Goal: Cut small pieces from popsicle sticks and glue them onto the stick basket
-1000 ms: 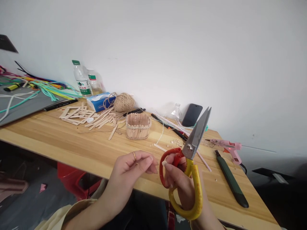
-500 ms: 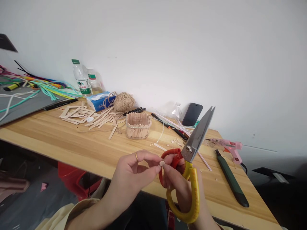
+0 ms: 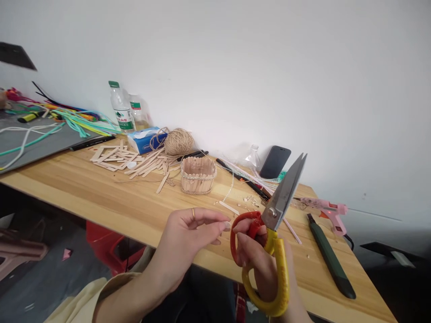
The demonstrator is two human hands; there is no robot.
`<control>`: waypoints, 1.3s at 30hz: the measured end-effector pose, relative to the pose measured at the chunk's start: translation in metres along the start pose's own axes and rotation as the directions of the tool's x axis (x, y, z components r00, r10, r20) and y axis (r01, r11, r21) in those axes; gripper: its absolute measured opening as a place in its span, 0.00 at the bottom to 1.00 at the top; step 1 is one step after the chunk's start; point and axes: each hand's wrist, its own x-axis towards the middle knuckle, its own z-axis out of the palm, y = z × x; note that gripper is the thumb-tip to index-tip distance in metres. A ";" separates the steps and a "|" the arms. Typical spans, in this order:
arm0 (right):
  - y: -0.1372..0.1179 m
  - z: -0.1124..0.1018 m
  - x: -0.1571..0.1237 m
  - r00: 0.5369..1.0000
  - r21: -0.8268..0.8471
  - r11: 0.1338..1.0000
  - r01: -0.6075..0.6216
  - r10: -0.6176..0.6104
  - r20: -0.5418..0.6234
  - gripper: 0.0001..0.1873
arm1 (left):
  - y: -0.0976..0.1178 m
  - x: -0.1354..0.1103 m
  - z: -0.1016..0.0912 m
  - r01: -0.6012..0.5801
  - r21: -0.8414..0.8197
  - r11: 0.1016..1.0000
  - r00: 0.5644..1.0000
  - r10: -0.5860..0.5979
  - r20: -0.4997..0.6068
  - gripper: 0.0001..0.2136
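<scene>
Here's the left hand (image 3: 190,244) up over the near edge of the wooden table (image 3: 134,202), thumb and forefinger pinched together on a small pale chip (image 3: 227,225). Just beside it, a narrow gap away, the right hand (image 3: 261,260) has its fingers wrapped around the red and yellow handles of the scissors (image 3: 284,195), blades aimed upward and away, tips only slightly parted. The right thumb and forefinger come close together near the red loop; whether they grip anything else, I can't tell. Beyond the hands, the craft-stick basket (image 3: 198,181) stands upright, and behind it to the left sits the twine ball (image 3: 178,142), near a spread of loose craft sticks (image 3: 151,163). Over on the right, the pink glue gun (image 3: 325,208) lies near a long dark green tool (image 3: 330,255), and a smartphone (image 3: 275,162) leans against the wall (image 3: 235,67).
</scene>
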 end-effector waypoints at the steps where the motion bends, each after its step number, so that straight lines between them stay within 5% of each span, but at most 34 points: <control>1: -0.001 0.000 0.001 1.000 -0.003 1.000 0.008 -0.008 -0.002 0.09 | 0.000 0.000 0.000 -0.013 0.025 1.000 1.000 0.013 -0.005 0.02; 11: -0.027 0.008 0.003 0.996 -0.179 0.981 0.078 -0.070 0.048 0.13 | 0.004 -0.004 0.007 -0.236 0.157 0.959 0.972 0.232 0.044 0.08; 18: -0.018 0.003 0.004 0.999 -0.111 0.994 0.022 -0.017 0.043 0.13 | 0.001 -0.004 0.001 -0.135 0.091 0.987 0.991 0.133 0.031 0.08; 28: -0.015 0.015 0.000 0.999 -0.019 0.999 0.035 -0.035 -0.005 0.11 | -0.009 -0.004 0.006 -0.198 0.025 0.980 0.980 0.198 -0.001 0.02; 34: -0.005 -0.007 -0.008 0.987 -0.138 0.990 0.014 0.009 0.162 0.10 | -0.002 -0.004 0.000 -0.074 -0.001 0.997 0.995 0.074 -0.069 0.03; 39: 0.013 -0.026 -0.018 0.928 -0.236 0.972 -0.014 0.100 0.358 0.19 | 0.002 -0.004 0.001 -0.072 -0.001 0.997 0.996 0.072 -0.047 0.04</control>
